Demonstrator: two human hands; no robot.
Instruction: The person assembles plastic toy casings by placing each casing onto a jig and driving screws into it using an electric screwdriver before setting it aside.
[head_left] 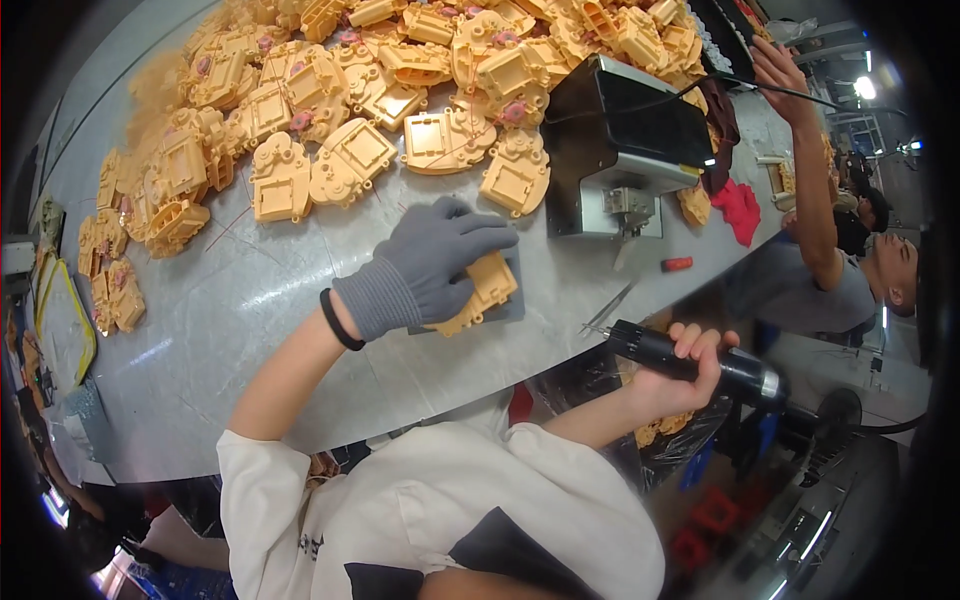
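My left hand (430, 255), in a grey knitted glove, lies over a yellow-orange plastic housing (488, 285) and grips it from above. The housing rests on a dark flat pad (508, 310) on the metal table, partly hidden by the fingers. My bare right hand (690, 370) is wrapped round a black electric screwdriver (650, 348), held beyond the table's near edge. Its bit points left, toward the housing but apart from it. A pair of tweezers (610, 308) lies close to the bit.
A large heap of similar housings (400, 70) covers the back and left of the table (270, 370). A black box-shaped screw feeder (630, 130) stands right of my left hand. Past it lie a small red object (677, 264) and a red cloth (737, 210). Another person (830, 240) is at the right.
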